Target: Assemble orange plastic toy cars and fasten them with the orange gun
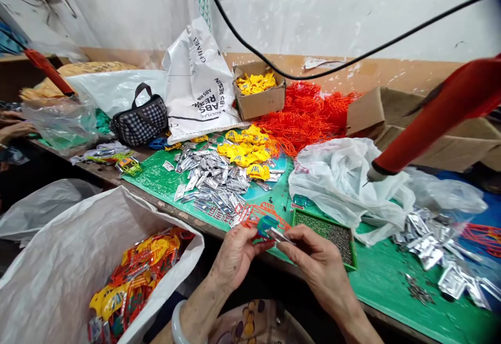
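Observation:
My left hand (234, 258) is closed around a red plastic lattice frame with a teal-green part (266, 224) on it. Between the thumb and fingers of my right hand (319, 263) is a shiny silver plastic piece (279, 235), held against the green part. The red frame (267, 208) juts out past my fingers over the table edge. Just beyond it lies a heap of silver pieces (211, 179), with yellow plastic shells (248, 151) piled behind. Close to my right hand sits a green tray (355, 260) of small metal parts.
A white sack (156, 292) holding red-and-yellow assemblies stands at lower left. A red power screwdriver (430, 119) hangs at right, above a crumpled white bag (336, 172). Behind are a cardboard box (261, 105) of yellow parts and red frames (309, 114). Another person's hand (15, 131) shows far left.

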Motion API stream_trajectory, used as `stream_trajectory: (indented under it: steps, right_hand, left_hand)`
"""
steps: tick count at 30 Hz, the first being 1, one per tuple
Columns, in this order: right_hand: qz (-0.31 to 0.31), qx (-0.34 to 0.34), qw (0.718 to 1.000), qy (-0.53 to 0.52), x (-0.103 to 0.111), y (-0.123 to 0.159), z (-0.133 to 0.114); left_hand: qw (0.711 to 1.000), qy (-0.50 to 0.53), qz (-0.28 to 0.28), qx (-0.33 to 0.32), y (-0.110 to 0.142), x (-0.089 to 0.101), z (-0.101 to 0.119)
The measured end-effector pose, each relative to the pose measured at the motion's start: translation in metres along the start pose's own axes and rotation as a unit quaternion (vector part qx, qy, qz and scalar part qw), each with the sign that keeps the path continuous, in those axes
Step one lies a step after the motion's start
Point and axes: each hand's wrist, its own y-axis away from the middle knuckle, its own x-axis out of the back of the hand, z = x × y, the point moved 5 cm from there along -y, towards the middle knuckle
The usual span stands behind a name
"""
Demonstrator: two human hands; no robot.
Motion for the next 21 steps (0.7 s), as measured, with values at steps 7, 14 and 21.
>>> stream_trajectory:
  steps: [7,14,21]
  right_hand:
    - [-0.014,-0.074,0.994,-0.074,0.015,-0.011,-0.01]
    - [-0.093,-0.083,0.989,-0.073,0.008,-0.014,-0.023]
    - [-0.062,-0.125,0.988,-0.07,0.008,-0.013,-0.002]
  left_hand:
    - [0.998,-0.062,-0.027,-0.011,-0.001,0.002,0.006]
    - [0.987,-0.153,-0.046,-0.033,-0.003,0.005,0.002]
    - [0.882,-0.398,0.091,-0.237,0.013,0.016,0.025]
